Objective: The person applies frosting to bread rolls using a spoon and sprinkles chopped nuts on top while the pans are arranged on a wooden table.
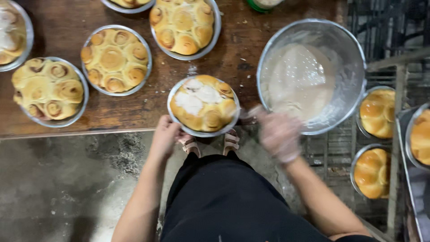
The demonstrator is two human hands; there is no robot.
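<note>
My left hand [165,136] grips the near rim of a round metal pan [177,117] of baked golden rolls at the table's front edge. Patches of white icing [197,96] lie on the rolls. My right hand [278,133], in a thin clear glove and blurred by motion, hovers between that pan and a large metal bowl [354,85] of pale icing. A blurred utensil seems to stick out of it toward the pan, but I cannot tell what it is.
Several more pans of plain rolls [115,59] sit on the brown wooden table [58,27]. On the right, a metal rack [394,148] carries further pans of buns [377,113]. Grey concrete floor [67,179] and my sandalled feet [210,144] lie below the table edge.
</note>
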